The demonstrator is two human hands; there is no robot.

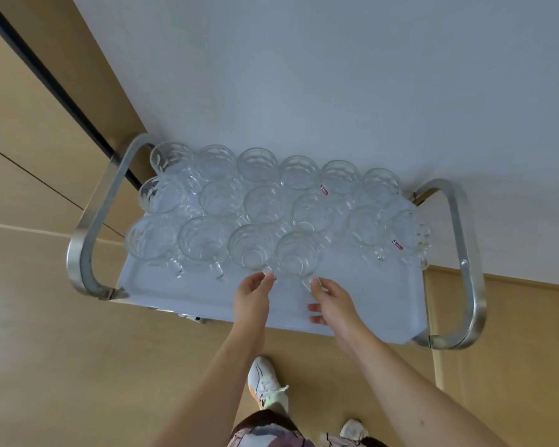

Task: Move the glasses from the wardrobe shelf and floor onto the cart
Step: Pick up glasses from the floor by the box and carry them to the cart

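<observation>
Several clear glass mugs with handles stand in rows on the cart's pale tray [207, 301]. My left hand [251, 296] pinches the handle of one front-row glass mug [249, 250]. My right hand [331, 303] pinches the handle of the mug beside it [297, 254]. Both mugs stand upright on the tray at the near end of the rows. The near strip of the tray holds no glasses.
The cart has curved metal handles at the left [84, 253] and right [468, 269]. It stands against a white wall [304, 75]. Wooden floor lies all around, and my shoes [267, 382] are just below the cart's near edge.
</observation>
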